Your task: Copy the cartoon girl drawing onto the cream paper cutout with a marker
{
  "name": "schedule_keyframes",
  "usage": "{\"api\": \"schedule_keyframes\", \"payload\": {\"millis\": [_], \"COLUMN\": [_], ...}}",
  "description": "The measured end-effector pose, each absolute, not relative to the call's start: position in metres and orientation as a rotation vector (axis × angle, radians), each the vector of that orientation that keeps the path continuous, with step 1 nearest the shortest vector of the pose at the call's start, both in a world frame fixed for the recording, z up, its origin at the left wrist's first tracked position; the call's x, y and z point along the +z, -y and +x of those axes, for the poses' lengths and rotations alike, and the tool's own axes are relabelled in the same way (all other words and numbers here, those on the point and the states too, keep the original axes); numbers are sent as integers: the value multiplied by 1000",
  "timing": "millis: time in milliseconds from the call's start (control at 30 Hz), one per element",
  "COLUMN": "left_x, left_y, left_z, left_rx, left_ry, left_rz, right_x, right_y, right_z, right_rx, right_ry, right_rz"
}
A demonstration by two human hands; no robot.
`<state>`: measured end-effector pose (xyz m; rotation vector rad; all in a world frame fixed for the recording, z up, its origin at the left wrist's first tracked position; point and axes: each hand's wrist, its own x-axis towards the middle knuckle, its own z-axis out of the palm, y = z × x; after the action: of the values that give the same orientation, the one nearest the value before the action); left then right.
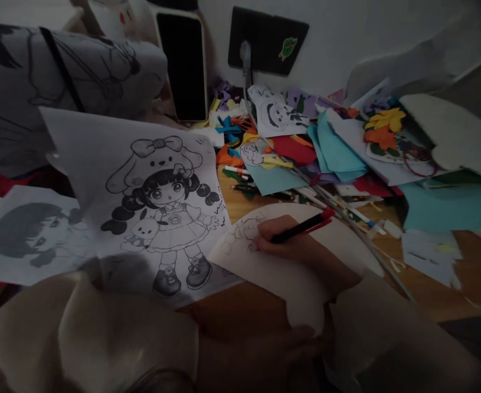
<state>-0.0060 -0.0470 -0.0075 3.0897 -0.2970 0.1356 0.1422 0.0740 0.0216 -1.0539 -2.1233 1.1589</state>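
Observation:
My right hand (283, 237) grips a black pen with red parts (301, 225), fingers closed round it and the tip down at the paper. Beneath it lies a pale fan-shaped card (265, 273), with faint sketched lines on its left side and a short handle pointing toward me. At that handle, low in the dark part of the view, my left hand (281, 349) holds on, its thumb side over the handle's end. Left of the card is a printed drawing sheet (191, 229) of a girl in a dog-eared hat; the card's left tip overlaps its edge.
A second paper drawing (39, 237) lies far left. Behind are a dark phone (183, 65), a black tablet-like panel (267, 41) and a pile of coloured paper scraps (232, 131). Blue sheets (449, 202) and another pale fan shape (453, 131) lie to the right.

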Motion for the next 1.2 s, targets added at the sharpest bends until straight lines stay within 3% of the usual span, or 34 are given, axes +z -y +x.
{"api": "schedule_keyframes", "payload": {"millis": [533, 733, 1200], "left_x": [3, 8, 6], "left_y": [41, 42, 40], "left_z": [-9, -9, -11], "left_rx": [136, -18, 84], "left_ry": [322, 300, 296], "left_rz": [3103, 3128, 3169], "right_x": [22, 22, 10], "right_y": [-74, -74, -73], "right_z": [139, 137, 140], "right_rx": [1198, 1109, 1059], "right_ry": [2085, 2146, 2243], "right_rz": [-1023, -1003, -982]}}
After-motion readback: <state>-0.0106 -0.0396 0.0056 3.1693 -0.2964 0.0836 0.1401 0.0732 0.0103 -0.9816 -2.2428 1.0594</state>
